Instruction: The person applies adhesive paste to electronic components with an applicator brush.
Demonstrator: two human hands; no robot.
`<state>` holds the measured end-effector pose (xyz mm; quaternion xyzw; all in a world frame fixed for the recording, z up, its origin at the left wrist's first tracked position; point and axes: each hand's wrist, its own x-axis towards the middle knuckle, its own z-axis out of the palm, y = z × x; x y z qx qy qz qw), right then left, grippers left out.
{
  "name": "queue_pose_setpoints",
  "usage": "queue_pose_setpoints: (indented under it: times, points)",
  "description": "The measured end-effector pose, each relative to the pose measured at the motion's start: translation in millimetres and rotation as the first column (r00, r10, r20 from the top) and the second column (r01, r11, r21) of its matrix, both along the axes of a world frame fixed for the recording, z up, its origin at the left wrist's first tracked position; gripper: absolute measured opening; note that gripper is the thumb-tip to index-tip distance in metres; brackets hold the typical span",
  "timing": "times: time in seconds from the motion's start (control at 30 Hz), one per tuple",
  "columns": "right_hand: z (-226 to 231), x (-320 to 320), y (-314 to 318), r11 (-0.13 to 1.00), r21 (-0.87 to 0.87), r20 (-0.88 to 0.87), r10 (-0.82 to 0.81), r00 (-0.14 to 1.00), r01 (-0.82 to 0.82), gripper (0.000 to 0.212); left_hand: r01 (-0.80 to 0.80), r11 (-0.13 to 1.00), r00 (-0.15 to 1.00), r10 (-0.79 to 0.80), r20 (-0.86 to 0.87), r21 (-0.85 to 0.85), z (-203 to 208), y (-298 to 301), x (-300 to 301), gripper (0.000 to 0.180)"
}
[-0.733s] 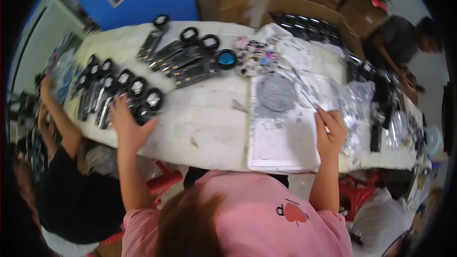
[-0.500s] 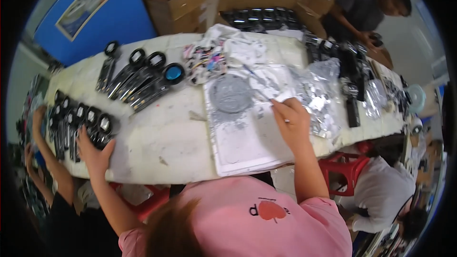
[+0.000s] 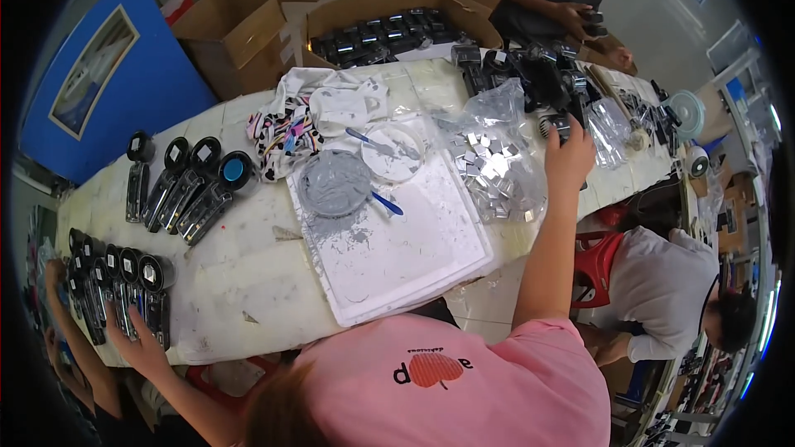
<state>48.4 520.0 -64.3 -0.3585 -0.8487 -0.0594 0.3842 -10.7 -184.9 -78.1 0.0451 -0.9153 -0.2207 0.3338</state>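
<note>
My right hand (image 3: 570, 156) reaches to the right side of the table, its fingers closed round a black round-headed device (image 3: 555, 127) beside a dark pile. At the left, my left hand (image 3: 139, 346) lies with fingers apart against a tight group of black devices (image 3: 152, 275) with round heads and long narrow bodies. In the middle, a white board (image 3: 397, 261) bears a tub of grey paste (image 3: 334, 185). One blue-handled spatula (image 3: 387, 204) rests by the tub's rim. Another spatula (image 3: 368, 141) lies across a smeared white round lid (image 3: 404, 161).
Several more black devices (image 3: 199, 199) lie at the left back. Patterned cloth (image 3: 286, 136) is heaped behind the tub. A clear bag of small silvery squares (image 3: 497, 170) lies right of the board. An open carton (image 3: 489, 29) of black devices stands behind the table. Co-workers are at both sides.
My right hand has let go of a spatula and moved right to a black device. My left hand stays by the left group. The view has shifted.
</note>
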Motion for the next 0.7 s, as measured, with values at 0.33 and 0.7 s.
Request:
queue_pose_setpoints:
  times: [0.33, 0.7]
  points:
    - [-23, 44, 9, 0.691, -0.631, -0.372, 0.132, 0.919, -0.354, 0.046, 0.534, 0.838, 0.821, -0.484, -0.303, 0.109, 29, 113, 9, 0.028]
    - [9, 23, -242, -0.894, -0.344, -0.870, 0.190, 0.456, -0.285, 0.058, 0.531, -0.161, 0.476, -0.756, -0.450, 0.832, 23, 284, 24, 0.078]
